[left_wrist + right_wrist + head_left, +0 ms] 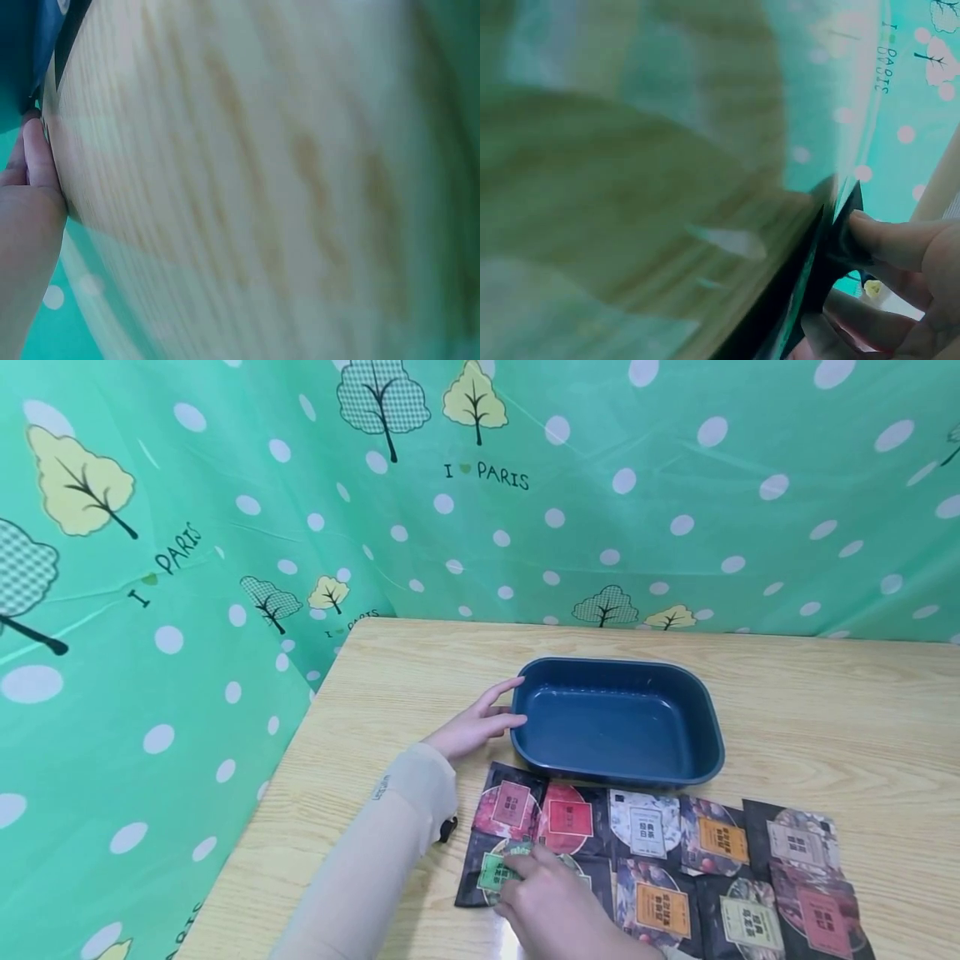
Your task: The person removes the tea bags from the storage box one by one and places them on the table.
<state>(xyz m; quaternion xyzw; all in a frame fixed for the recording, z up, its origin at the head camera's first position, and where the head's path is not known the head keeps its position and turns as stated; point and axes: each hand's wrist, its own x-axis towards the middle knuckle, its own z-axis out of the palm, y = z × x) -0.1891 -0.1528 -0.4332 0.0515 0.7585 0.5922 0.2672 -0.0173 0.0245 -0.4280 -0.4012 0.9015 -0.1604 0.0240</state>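
My left hand (477, 724) reaches to the left end of a dark blue rectangular basin (615, 781), its fingers extended and the fingertips at the rim. In the left wrist view the fingers (39, 154) meet the basin's outer wall (22, 67) near the tabletop. My right hand (551, 897) is over the front left of two rows of flat tea packets. It pinches a black packet with a green label (493, 872), and the right wrist view shows the dark packet edge (840, 244) between thumb and fingers. Another packet (597, 878) beside it is partly covered by this hand.
Behind lie packets with pink (512, 804), red (570, 818), white (647, 831) and orange labels (723, 841). More packets (817, 914) extend to the right, some overlapping. The wooden table (825, 727) meets a green patterned cloth (675, 527) at its back and left.
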